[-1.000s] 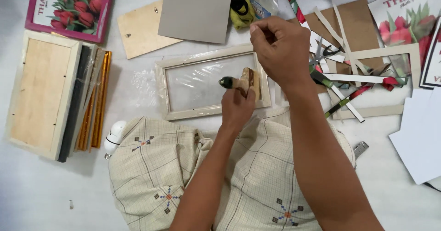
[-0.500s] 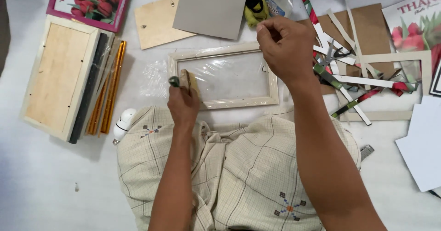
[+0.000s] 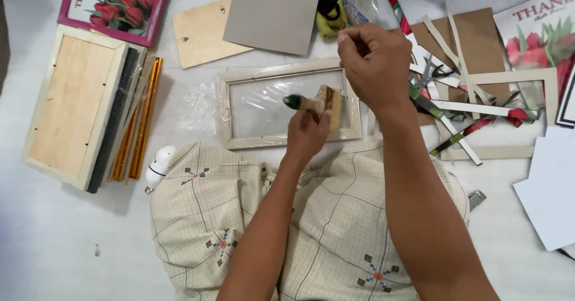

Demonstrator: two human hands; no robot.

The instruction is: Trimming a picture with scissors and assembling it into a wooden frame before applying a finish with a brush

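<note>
The left hand (image 3: 308,134) grips a brush (image 3: 317,103) with fingers wrapped round its handle, the bristles resting over the right part of the frame (image 3: 281,73), which lies flat on the table (image 3: 48,235) just above the lap cloth (image 3: 335,217). The right hand (image 3: 376,67) hovers above the frame's right edge, fingertips pinched together, perhaps on something too small to make out. Paper strips (image 3: 461,106) and scissors (image 3: 434,76) lie just right of it.

A white surface (image 3: 48,241) carries a pale frame (image 3: 223,106) at centre, a wooden box frame (image 3: 72,103) and gold strips (image 3: 144,118) left, grey card (image 3: 272,19) and plywood (image 3: 200,34) far, paper strips (image 3: 461,106) and white sheets (image 3: 548,193) right.
</note>
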